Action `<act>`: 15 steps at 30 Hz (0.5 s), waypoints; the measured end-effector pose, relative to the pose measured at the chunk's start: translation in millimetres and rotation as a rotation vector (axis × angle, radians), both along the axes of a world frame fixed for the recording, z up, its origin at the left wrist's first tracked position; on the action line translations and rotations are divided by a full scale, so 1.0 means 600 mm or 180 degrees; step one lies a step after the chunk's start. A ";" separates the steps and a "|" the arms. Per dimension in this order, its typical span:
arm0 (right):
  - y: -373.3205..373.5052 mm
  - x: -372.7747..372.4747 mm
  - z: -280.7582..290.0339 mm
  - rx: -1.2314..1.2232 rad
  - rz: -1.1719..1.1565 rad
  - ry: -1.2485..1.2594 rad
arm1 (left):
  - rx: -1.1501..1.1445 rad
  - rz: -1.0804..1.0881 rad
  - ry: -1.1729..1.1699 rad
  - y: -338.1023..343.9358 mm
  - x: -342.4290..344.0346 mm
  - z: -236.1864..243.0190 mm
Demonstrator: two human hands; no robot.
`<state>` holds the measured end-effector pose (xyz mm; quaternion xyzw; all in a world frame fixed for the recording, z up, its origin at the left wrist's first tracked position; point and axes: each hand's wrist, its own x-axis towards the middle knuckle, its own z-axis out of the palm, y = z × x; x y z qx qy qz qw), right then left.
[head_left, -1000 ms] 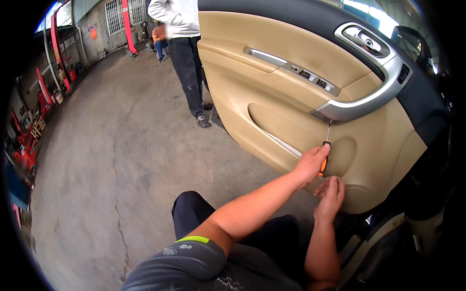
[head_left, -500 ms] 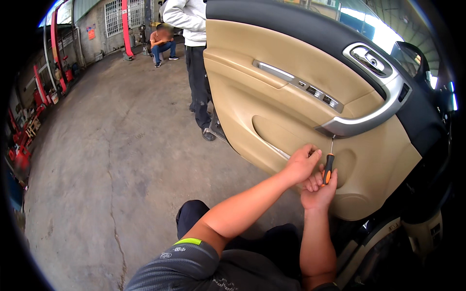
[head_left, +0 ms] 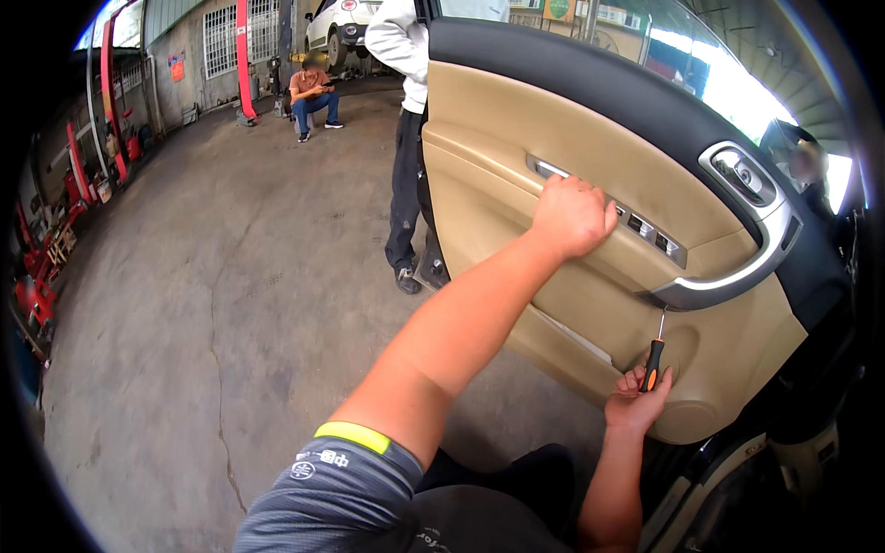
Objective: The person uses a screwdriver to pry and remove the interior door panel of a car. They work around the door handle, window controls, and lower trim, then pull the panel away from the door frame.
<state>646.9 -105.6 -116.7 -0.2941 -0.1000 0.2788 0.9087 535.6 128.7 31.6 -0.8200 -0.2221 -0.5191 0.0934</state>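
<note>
A car door (head_left: pixel 516 111) with a beige inner panel stands open in front of me. My left hand (head_left: pixel 573 217) is closed over its armrest, with the fingertips hidden at the silver switch trim (head_left: pixel 544 167). Lower and to the right, my right hand (head_left: pixel 638 402) holds a black and orange screwdriver (head_left: pixel 654 361) by the handle, palm up. Its thin shaft points upward, and the tip meets the underside of the silver and grey pull handle (head_left: pixel 728 290). Whatever the tip touches is hidden. Window switches (head_left: pixel 650 230) show to the right of my left hand.
Behind the door stands a person in a light top and dark trousers (head_left: pixel 404 175). Another person (head_left: pixel 313 97) sits farther back, near a red lift post (head_left: pixel 244 64) and a raised white car (head_left: pixel 346 26). Red equipment (head_left: pixel 37 300) lines the left side. The door sill (head_left: pixel 728 452) is at lower right.
My left hand has gone from beside the screwdriver up to the armrest. My right hand still holds the screwdriver under the pull handle. The door now appears farther right in view.
</note>
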 end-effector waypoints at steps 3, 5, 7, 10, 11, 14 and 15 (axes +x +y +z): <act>-0.005 0.015 -0.016 -0.0238 0.0114 -0.0042 | -0.0017 -0.0061 -0.0114 0.002 0.003 -0.006; 0.006 0.009 -0.013 -0.1143 -0.1001 -0.0686 | -0.0094 -0.0117 -0.0067 0.002 -0.001 -0.003; 0.018 0.025 -0.032 -0.1528 -0.2395 -0.2362 | -0.0123 -0.0176 -0.0063 0.002 0.001 -0.004; 0.020 0.006 -0.021 -0.1306 -0.2261 -0.2164 | -0.0146 -0.0241 -0.0098 0.007 -0.004 -0.006; 0.014 -0.005 -0.015 -0.1130 -0.1838 -0.1649 | -0.0170 -0.0264 -0.0111 0.007 -0.007 -0.008; -0.007 -0.006 -0.007 -0.0315 -0.0297 0.0063 | -0.0240 -0.0314 -0.0048 0.008 -0.010 -0.006; -0.011 -0.001 -0.009 -0.0369 -0.0238 -0.0050 | -0.0244 -0.0310 -0.0044 0.008 -0.010 -0.006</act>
